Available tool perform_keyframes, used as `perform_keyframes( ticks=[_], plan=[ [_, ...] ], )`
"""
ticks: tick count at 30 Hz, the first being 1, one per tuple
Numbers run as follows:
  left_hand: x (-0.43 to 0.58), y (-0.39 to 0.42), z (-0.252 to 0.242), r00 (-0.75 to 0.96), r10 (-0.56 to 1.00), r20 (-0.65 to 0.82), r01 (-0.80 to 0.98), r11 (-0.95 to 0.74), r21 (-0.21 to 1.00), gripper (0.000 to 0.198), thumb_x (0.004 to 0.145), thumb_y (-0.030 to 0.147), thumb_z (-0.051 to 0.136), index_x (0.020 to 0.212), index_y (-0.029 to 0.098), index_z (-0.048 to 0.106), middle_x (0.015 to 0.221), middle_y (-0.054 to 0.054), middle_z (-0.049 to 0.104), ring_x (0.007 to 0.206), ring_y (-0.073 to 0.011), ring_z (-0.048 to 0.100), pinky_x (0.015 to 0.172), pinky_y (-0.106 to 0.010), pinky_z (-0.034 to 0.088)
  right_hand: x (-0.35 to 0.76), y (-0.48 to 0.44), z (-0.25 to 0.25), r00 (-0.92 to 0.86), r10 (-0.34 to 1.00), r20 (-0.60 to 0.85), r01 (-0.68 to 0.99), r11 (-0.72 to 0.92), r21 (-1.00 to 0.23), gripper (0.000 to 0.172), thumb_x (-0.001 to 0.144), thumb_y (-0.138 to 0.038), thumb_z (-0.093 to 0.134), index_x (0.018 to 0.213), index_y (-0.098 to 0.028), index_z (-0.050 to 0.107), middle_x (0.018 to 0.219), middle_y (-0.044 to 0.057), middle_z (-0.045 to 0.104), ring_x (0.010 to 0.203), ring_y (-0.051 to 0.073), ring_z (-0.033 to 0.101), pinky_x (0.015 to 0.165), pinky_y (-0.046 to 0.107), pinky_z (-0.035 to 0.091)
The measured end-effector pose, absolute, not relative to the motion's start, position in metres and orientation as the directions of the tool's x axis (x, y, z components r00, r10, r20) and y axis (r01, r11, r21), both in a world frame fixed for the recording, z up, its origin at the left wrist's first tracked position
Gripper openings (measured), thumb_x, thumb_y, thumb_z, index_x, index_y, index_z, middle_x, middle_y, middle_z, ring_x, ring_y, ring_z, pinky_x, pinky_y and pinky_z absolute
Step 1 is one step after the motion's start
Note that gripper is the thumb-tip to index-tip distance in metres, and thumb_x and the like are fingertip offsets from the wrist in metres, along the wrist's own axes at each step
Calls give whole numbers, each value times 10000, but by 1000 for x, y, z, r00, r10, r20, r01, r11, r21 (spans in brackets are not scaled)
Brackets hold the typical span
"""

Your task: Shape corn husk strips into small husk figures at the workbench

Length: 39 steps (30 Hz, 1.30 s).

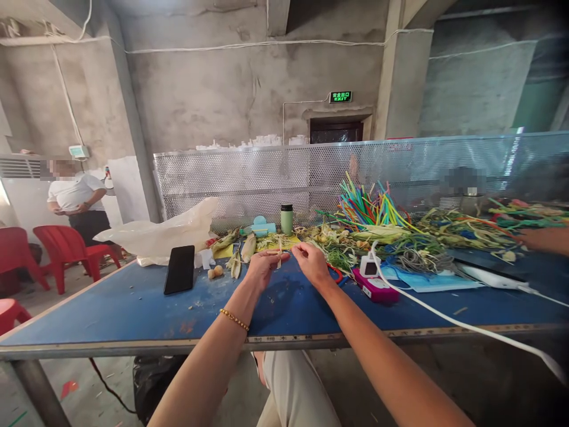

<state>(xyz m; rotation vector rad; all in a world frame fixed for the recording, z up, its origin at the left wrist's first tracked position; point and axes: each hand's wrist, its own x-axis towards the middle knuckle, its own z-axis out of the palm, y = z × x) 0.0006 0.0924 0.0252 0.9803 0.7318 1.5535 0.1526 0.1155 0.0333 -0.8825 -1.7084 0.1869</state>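
Note:
Over the blue table my left hand [264, 265] is closed, pinching a thin pale strip [280, 256] that stands upright between thumb and fingers; it looks like husk or straw. My right hand [312, 265] is just to its right, a small gap apart. Its thumb and fingers are pressed together, and whatever is between them is too small to make out. Behind both hands lie dried corn husks [249, 248] and a yellow sheet [291, 242] with shreds on it. A gold bead bracelet [234, 319] circles my left wrist.
A black phone [179, 270], small round tan pieces [216, 271] and a plastic bag [164, 231] lie left. Behind stand a green bottle [287, 220] and colourful pipe cleaners [373, 204]. Right are a magenta box [377, 287], a white cable [435, 320] and another person's hand [544, 239].

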Motion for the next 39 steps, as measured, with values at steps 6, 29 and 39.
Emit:
perform_keyframes(
  ticks=[6, 29, 39],
  plan=[
    [4, 89, 25, -52, 966, 253, -317, -256, 913, 185, 539, 165, 810, 654, 102, 680, 641, -107, 710, 716, -246, 708, 796, -389, 557, 150, 117, 31, -263, 730, 630, 342, 681, -647, 150, 768, -227, 580, 759, -174, 720, 788, 63, 745, 743, 201, 675, 709, 291, 492],
    [3, 87, 23, -8, 960, 281, -212, -277, 937, 265, 556, 259, 872, 583, 105, 659, 548, -36, 620, 478, -102, 556, 552, -269, 505, 149, 115, 29, -302, 714, 632, 344, 700, -626, 112, 739, -171, 587, 666, -167, 671, 684, 39, 704, 625, 153, 604, 620, 250, 441],
    [2, 84, 26, -36, 967, 251, -205, -253, 945, 180, 602, 172, 817, 589, 95, 656, 543, -34, 576, 477, -98, 519, 539, -270, 486, 148, 112, 30, -334, 712, 618, 296, 702, -648, 130, 759, -163, 592, 726, -148, 717, 749, 52, 727, 687, 165, 635, 657, 257, 465]
  ],
)
